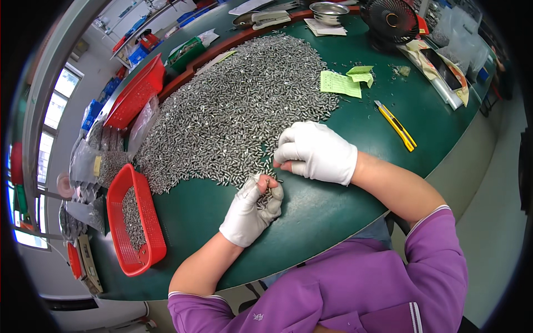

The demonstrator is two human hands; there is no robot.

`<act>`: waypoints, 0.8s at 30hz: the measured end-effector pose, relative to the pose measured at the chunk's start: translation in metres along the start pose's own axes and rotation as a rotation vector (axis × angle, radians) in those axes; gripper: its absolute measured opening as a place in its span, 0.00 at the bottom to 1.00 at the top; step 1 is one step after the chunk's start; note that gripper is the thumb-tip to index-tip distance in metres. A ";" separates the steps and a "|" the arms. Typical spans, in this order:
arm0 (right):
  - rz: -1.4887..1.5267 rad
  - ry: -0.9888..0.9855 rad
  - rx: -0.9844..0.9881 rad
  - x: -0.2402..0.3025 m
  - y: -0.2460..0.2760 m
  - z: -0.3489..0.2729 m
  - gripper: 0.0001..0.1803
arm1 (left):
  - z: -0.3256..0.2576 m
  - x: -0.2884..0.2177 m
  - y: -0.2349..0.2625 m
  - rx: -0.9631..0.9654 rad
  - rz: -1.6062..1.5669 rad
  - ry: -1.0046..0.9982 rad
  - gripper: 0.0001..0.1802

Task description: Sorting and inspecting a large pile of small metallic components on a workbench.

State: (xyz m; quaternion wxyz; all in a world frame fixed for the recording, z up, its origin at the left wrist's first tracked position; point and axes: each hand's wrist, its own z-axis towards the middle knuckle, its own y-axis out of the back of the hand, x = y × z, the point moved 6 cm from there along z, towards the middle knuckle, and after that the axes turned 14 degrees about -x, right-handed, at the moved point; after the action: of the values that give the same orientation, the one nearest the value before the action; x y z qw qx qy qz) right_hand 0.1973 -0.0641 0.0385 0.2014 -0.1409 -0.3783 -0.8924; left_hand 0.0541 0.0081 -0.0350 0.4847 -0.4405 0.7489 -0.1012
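Observation:
A broad heap of small silvery metal pins [233, 105] covers the middle of the green table. My left hand [250, 213], in a white glove with bare thumb and fingertips showing, is cupped closed around several of these pins at the heap's near edge. Just right of it and slightly farther off, my right hand [319, 152], gloved the same way, hovers low by the heap's near right edge. Its fingers are curled together toward the thumb, and whatever they pinch is hidden. The two hands are close but apart.
At the left stands a red plastic basket [158, 247] with pins inside; another red basket [139, 91] leans farther back. A yellow utility knife [397, 126], green paper slips [340, 84], a black fan [390, 22] and a metal bowl [328, 12] lie to the right and back.

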 end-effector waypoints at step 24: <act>-0.182 0.160 0.148 0.006 -0.019 -0.006 0.05 | 0.002 -0.004 0.002 -0.038 -0.121 -0.100 0.10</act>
State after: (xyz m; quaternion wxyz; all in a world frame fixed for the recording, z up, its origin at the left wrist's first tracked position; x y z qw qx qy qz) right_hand 0.1827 -0.0575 0.0248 0.1591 -0.0194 -0.4372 -0.8850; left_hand 0.0551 0.0126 -0.0341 0.5060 -0.4985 0.6976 -0.0936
